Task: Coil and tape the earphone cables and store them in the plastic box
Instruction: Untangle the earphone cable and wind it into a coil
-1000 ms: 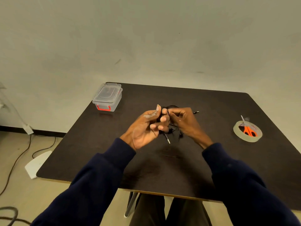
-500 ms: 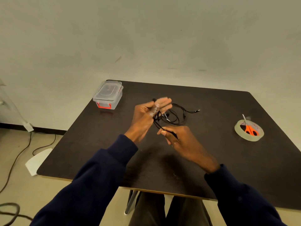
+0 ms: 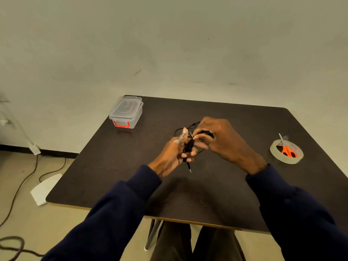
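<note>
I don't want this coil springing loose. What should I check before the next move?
1. Grip of left hand on earphone cable: ok.
2. Pinch of right hand on the cable: ok.
3. Loose plug end tucked in: not ok, it dangles below the left hand.
4. On the table, tape roll and scissors: ok, scissors lie on the roll.
5. Open plastic box: not ok, lid is on.

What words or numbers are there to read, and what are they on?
Tape roll: small red marks, too blurred to read.
Box: no text shows.
Scissors: no text shows.
</note>
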Available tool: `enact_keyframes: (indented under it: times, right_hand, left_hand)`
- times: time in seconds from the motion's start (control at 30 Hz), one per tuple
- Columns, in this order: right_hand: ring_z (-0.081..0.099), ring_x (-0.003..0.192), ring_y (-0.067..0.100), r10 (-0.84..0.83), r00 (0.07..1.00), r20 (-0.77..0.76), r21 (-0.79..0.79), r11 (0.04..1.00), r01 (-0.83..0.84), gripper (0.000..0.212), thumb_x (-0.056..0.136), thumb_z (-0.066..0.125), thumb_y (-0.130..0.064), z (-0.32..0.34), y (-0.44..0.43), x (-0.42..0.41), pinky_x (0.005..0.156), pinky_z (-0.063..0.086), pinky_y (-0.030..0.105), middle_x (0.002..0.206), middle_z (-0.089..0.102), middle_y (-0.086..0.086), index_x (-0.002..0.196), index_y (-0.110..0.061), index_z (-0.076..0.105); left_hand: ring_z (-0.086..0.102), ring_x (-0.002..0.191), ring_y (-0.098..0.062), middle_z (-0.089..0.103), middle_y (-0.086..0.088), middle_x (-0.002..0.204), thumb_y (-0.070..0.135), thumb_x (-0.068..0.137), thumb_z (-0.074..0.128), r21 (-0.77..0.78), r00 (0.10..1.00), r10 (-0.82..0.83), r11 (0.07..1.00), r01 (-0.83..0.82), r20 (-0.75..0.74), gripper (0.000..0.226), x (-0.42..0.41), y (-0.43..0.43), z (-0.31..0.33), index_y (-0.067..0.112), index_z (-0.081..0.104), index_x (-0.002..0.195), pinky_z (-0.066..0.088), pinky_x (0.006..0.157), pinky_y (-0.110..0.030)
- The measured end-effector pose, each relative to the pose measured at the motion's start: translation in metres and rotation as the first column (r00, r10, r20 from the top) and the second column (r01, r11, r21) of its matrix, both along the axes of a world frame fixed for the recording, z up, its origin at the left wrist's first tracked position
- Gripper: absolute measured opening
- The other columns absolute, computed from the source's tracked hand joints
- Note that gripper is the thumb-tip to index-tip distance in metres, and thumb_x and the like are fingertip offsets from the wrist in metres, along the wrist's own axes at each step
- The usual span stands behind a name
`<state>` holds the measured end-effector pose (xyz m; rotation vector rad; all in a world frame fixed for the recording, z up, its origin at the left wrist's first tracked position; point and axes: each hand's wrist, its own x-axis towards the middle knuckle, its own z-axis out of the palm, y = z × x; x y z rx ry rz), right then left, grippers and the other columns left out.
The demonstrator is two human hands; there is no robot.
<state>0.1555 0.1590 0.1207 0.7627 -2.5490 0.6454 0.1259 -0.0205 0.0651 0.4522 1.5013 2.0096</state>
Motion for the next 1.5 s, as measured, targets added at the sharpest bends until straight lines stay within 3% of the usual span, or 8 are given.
enact_keyframes:
  times: [0.1,0.3,0.5,0.67,0.9,1.13,1.33,1.5]
  right_hand:
    - [0.064,0.084,0.013,0.077,0.995,0.069,-0.114,0.991,-0.069,0.007,0.089,0.076,-0.006,0.001,0.006,-0.009,0.072,0.055,0.033,0.095,0.065,0.0,0.094,-0.01,0.08]
    - [0.07,0.092,0.018,0.17,0.933,0.318,-0.407,0.913,-0.028,0.011,0.093,0.072,-0.01,-0.016,0.012,-0.012,0.078,0.058,0.029,0.102,0.073,0.006,0.1,-0.007,0.08]
    - [0.069,0.083,0.023,0.45,0.745,0.492,-0.775,0.617,0.139,0.033,0.094,0.064,-0.012,-0.042,0.012,0.006,0.069,0.057,0.026,0.099,0.076,0.019,0.114,0.014,0.069]
    - [0.064,0.082,0.034,0.398,0.773,0.493,-0.783,0.59,0.196,0.037,0.084,0.074,-0.016,-0.042,0.013,0.007,0.069,0.058,0.026,0.103,0.075,0.025,0.111,0.01,0.072]
    - [0.071,0.07,0.021,0.272,0.833,0.482,-0.717,0.668,0.197,0.028,0.077,0.081,-0.017,-0.04,0.007,0.01,0.068,0.06,0.026,0.092,0.078,0.018,0.099,0.0,0.078]
    - [0.071,0.085,0.042,0.217,0.871,0.441,-0.659,0.737,0.151,0.025,0.087,0.077,-0.024,-0.049,0.006,0.009,0.069,0.058,0.034,0.096,0.078,0.012,0.102,-0.003,0.08]
    - [0.072,0.082,0.032,0.185,0.909,0.373,-0.605,0.791,0.087,0.015,0.094,0.071,-0.012,-0.048,0.003,0.007,0.067,0.06,0.033,0.099,0.077,0.012,0.102,-0.002,0.08]
    - [0.07,0.075,0.031,0.162,0.912,0.377,-0.549,0.832,0.079,0.017,0.093,0.073,-0.018,-0.043,0.005,0.005,0.067,0.06,0.041,0.093,0.077,0.01,0.101,-0.006,0.081]
  left_hand:
    - [0.035,0.048,-0.002,0.069,-0.002,0.077,0.031,0.114,0.024,0.102,0.99,-0.106,0.99,0.097,0.093,0.046,0.003,-0.003,0.001,-0.003,0.054,0.119,0.034,0.05,-0.018]
    - [0.021,0.052,-0.003,0.049,0.001,0.069,0.021,0.109,0.036,0.279,0.908,-0.38,0.904,0.324,0.175,0.032,-0.002,-0.016,-0.001,0.007,0.06,0.093,0.032,0.049,-0.013]
    - [0.046,0.051,-0.001,0.061,-0.006,0.075,0.019,0.108,0.038,0.254,0.913,-0.403,0.891,0.376,0.062,0.033,-0.001,-0.022,0.001,0.003,0.062,0.092,0.048,0.056,-0.018]
    - [0.048,0.046,-0.004,0.058,-0.008,0.069,0.022,0.107,0.044,0.245,0.965,-0.241,0.947,0.209,0.107,0.033,0.002,-0.02,-0.001,0.002,0.064,0.089,0.048,0.049,-0.019]
    - [0.036,0.041,-0.004,0.048,-0.004,0.06,0.025,0.11,0.041,0.112,0.995,-0.084,0.991,0.078,0.053,0.042,0.01,-0.015,0.003,0.009,0.057,0.075,0.037,0.041,-0.017]
    - [0.051,0.048,-0.016,0.062,-0.016,0.065,0.018,0.106,0.052,-0.072,0.977,0.076,0.993,-0.092,-0.202,0.038,0.012,-0.016,0.003,0.002,0.069,0.077,0.047,0.05,-0.026]
    - [0.054,0.049,-0.015,0.069,-0.015,0.068,0.016,0.105,0.057,-0.058,0.876,0.288,0.941,-0.335,-0.387,0.033,0.022,-0.005,-0.001,0.003,0.073,0.08,0.045,0.048,-0.025]
    - [0.042,0.046,-0.009,0.067,-0.015,0.067,0.012,0.102,0.059,-0.028,0.918,0.325,0.94,-0.34,-0.228,0.033,0.018,-0.006,-0.001,0.002,0.071,0.074,0.03,0.042,-0.018]
